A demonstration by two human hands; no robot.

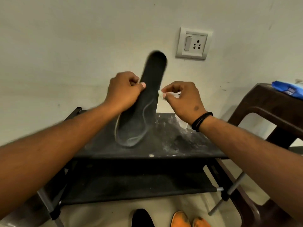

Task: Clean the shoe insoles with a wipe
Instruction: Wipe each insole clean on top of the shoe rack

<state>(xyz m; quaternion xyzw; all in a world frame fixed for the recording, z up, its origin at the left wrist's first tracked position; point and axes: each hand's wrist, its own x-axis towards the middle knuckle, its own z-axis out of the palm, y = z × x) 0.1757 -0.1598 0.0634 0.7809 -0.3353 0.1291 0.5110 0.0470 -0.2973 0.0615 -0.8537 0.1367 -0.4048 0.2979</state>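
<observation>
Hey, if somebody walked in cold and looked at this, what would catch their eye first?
Probably the long black insole held up in the middle, gripped by the left hand, its lower end near the dusty top of the black shoe rack. Just right of it, the right hand pinches a small white wipe by the insole's edge. Behind, a wall socket stands out on the pale wall.

A switch-and-socket plate [194,43] is mounted on the wall. A blue packet [288,89] is seen on a brown plastic chair [268,108]. Orange shoes [190,219] are placed below a dusty black shoe rack [164,145].
</observation>
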